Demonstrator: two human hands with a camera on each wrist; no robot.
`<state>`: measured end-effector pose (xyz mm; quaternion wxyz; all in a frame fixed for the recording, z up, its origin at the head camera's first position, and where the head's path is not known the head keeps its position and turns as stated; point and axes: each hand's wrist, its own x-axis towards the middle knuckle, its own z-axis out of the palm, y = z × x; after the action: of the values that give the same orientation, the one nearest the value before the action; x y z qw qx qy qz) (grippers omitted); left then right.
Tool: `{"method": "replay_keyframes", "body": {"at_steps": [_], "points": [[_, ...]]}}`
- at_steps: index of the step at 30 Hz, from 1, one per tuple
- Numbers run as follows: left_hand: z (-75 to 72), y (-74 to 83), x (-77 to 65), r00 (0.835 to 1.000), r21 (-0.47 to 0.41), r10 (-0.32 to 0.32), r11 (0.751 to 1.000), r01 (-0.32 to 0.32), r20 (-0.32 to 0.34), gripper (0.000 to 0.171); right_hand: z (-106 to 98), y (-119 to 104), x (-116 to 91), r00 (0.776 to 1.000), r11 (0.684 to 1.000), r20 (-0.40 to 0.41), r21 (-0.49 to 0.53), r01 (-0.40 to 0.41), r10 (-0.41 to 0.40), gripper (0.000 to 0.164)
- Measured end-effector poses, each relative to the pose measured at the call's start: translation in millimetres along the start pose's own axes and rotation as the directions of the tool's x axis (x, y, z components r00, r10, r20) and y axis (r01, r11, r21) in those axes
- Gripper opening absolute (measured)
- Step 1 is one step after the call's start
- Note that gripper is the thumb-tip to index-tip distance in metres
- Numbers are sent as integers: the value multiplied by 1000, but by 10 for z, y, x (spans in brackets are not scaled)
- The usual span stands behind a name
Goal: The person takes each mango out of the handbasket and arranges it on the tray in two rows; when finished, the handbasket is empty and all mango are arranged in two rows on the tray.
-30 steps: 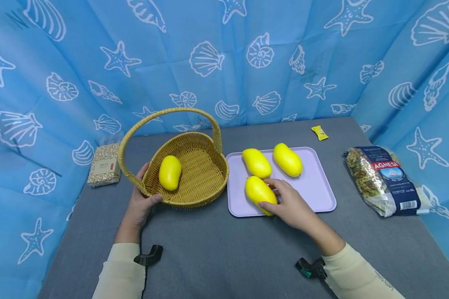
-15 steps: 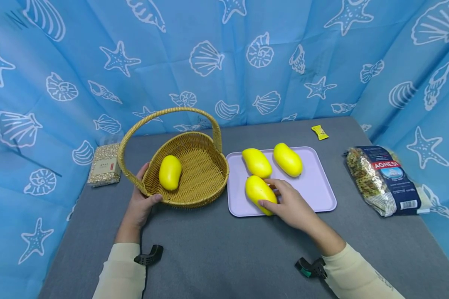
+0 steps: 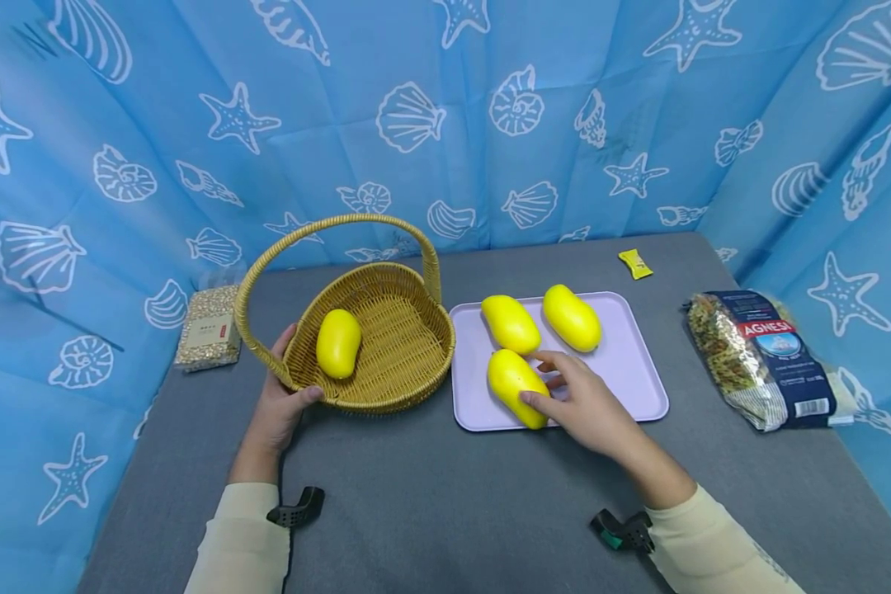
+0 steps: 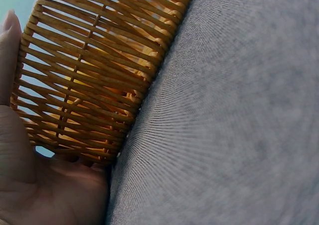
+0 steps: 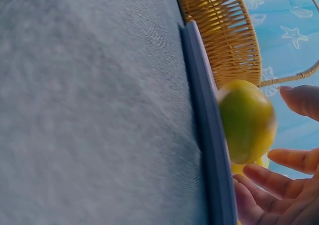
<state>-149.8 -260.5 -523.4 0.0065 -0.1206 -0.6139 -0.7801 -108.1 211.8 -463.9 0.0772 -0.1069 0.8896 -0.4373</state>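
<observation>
My left hand (image 3: 282, 406) grips the left rim of a wicker basket (image 3: 397, 351), thumb over the front edge and the other fingers along the outer side. In the left wrist view the palm lies against the woven wall (image 4: 94, 70). One yellow mango (image 3: 337, 344) lies inside the basket. On a lilac tray (image 3: 631, 388) are three more: a near mango (image 3: 516, 386), one behind it (image 3: 510, 324) and another at the back right (image 3: 572, 318). Beside the near one is my right hand (image 3: 590, 404), fingers spread and loosely bent; the right wrist view shows its thumb (image 5: 301, 100) apart from the fruit.
A bag of pasta (image 3: 768, 359) lies at the right and a small yellow wrapped packet (image 3: 634, 264) at the back. Left of the basket is a clear pack of grains (image 3: 208, 328). A blue seashell curtain (image 3: 475, 124) encloses the grey table (image 3: 445, 511).
My right hand has loosened from the near mango and drawn slightly right, its fingers spreading. The mango stays on the tray. The left hand and basket hold still.
</observation>
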Motion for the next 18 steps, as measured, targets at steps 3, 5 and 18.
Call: {"method": "replay_keyframes", "body": {"at_steps": [3,5,18], "points": [[1,0,-4,1000,7,-4,1000,4,-4,113,-34,-4,-3,1000,1000,-13,16,7,-7,66],[4,3,-7,1000,11,-5,1000,5,-4,112,-60,-9,-8,1000,999,-24,27,17,-17,66],[13,13,-6,1000,4,-7,1000,7,0,109,-201,-165,27,983,981,-139,137,136,-117,59]]}}
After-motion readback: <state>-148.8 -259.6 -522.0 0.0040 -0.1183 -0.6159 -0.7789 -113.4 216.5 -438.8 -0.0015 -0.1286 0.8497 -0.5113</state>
